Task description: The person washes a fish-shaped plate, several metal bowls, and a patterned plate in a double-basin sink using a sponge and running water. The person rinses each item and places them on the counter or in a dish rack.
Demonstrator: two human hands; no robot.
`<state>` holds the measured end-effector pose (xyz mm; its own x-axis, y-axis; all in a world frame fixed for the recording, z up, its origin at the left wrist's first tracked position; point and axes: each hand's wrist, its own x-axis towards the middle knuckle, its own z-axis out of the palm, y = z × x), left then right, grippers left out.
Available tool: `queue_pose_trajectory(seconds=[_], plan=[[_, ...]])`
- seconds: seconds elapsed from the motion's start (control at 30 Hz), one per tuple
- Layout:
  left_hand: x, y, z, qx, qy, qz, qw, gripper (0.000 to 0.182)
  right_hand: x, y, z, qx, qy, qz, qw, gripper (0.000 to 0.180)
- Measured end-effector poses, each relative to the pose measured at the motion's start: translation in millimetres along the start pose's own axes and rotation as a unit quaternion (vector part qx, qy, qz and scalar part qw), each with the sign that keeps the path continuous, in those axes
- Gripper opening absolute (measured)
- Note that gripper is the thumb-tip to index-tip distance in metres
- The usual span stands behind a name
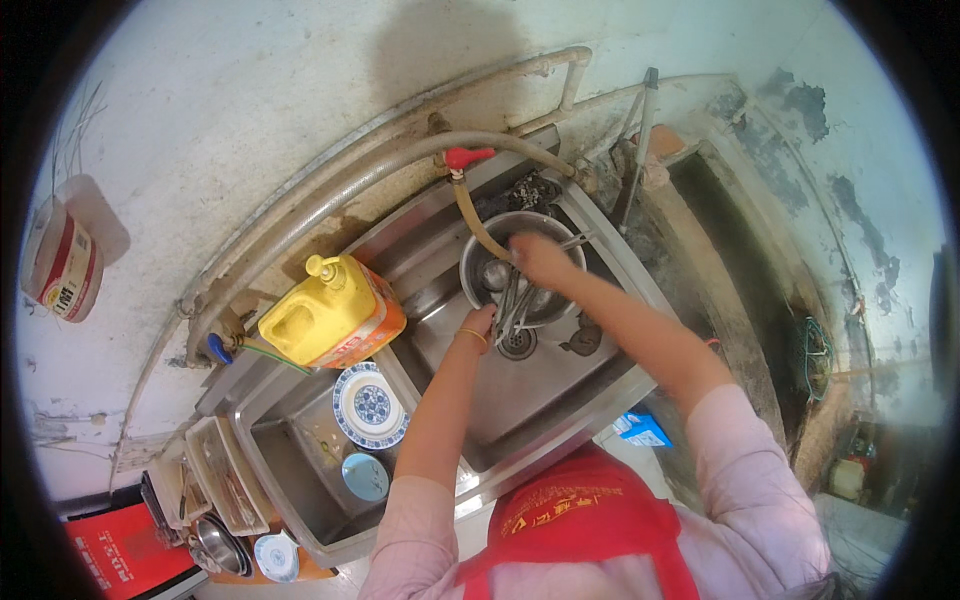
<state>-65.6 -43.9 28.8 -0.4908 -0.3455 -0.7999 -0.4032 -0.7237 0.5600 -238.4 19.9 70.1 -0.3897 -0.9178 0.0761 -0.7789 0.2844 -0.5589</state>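
A round metal basin (531, 217) stands in the right bowl of a stainless steel double sink (540, 397). My left hand (484, 322) is closed around the handles of several metal utensils (516, 300) at the basin's near rim. A rounded metal ladle bowl (495, 275) shows inside. Over the basin is my right hand (538, 259), blurred, its fingers partly hidden; whether it grips anything is unclear. A utensil handle (576, 240) sticks out beyond it across the rim. The end of a tan hose (472, 217) hangs into the basin from a red-handled tap (466, 157).
A yellow pump jug (330, 311) stands on the sink by the divider. The left bowl holds a blue-patterned plate (345, 405) and a light-blue round dish (365, 476). A dark cloth-like item (583, 341) lies right of the drain (517, 343). Plastic baskets (225, 472) stand at left.
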Motion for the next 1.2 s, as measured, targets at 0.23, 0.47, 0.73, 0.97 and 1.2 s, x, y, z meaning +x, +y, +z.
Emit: queue_pose_trajectory(seconds=[0.23, 0.47, 0.73, 0.97, 1.2], plan=[[22.4, -7.6, -15.4, -0.069, -0.042, -0.021, 0.996, 0.017, -42.8, 10.5, 84.7, -0.019, -0.133, -0.046, 0.99, 0.046], [14.4, -15.5, -15.0, -0.128, -0.017, 0.034, 0.991, 0.017, -50.9, -8.4, 78.8, 0.017, -0.203, 0.004, 0.979, 0.047], [7.0, -50.6, -9.0, -0.122, 0.079, 0.018, 0.989, 0.009, -31.1, 37.8, 10.2, -0.387, -0.26, -0.048, 0.883, 0.032], [4.6, -97.6, 18.4, -0.262, 0.152, 0.045, 0.952, 0.021, -36.1, -7.4, 40.2, -0.109, -0.296, 0.175, 0.933, 0.036], [-2.4, -110.7, 29.0, -0.207, 0.141, 0.073, 0.965, 0.025, -29.7, 35.3, 108.7, -0.075, -0.182, 0.33, 0.923, 0.045]])
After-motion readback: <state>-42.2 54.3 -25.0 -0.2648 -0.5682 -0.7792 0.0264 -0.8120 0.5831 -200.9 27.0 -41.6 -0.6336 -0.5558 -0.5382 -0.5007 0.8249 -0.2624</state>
